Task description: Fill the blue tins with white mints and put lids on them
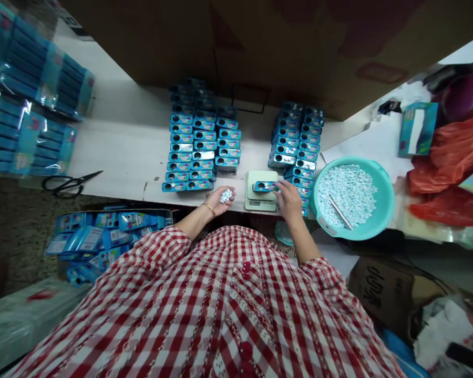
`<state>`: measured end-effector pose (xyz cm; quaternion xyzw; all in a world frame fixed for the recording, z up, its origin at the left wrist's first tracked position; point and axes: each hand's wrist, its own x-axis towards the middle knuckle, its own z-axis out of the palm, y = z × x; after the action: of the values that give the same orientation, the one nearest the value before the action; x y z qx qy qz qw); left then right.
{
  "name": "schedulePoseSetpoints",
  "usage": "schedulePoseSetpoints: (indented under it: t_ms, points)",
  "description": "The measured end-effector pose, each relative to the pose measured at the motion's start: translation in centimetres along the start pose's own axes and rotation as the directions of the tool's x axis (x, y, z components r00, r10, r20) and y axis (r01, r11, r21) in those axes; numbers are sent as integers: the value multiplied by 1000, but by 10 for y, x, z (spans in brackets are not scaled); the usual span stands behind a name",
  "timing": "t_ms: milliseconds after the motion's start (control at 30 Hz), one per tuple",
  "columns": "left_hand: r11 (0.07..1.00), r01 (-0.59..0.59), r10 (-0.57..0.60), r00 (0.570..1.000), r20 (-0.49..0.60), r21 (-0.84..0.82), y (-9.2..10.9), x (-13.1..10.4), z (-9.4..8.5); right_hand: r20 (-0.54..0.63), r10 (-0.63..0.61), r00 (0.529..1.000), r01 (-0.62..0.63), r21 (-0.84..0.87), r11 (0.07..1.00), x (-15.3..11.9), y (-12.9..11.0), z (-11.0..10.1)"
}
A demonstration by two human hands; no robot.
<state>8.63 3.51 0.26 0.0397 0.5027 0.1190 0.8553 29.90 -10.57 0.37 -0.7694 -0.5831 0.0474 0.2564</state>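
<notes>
Palm up, my left hand cups a small heap of white pieces left of the scale. A pale green scale stands at the table's front edge with one blue tin lying on its plate. At the tin's right end is my right hand, its fingertips touching or very near it; whether they grip it is too small to tell. Rows of blue tins stand behind my left hand, and more tins stand behind my right hand.
A turquoise basin of white pieces with a metal scoop is at the right. Black scissors lie at the left, near wrapped blue packs. A large cardboard box borders the back. Blue packets fill a box below left.
</notes>
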Motion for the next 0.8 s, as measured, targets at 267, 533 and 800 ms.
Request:
schedulePoseSetpoints:
  t_ms: [267, 533, 800]
  points:
    - [999, 33, -33, 999, -18, -29, -15, -31, -10, -19, 81, 997, -80, 29, 996, -1, 3, -3]
    - [997, 11, -14, 999, -44, -78, -7, -42, -11, 88, 18, 996, -9, -101, 995, 16, -10, 2]
    - [997, -4, -2, 997, -81, -73, -10, -43, -9, 134, 25, 991, -14, -85, 996, 15, -9, 3]
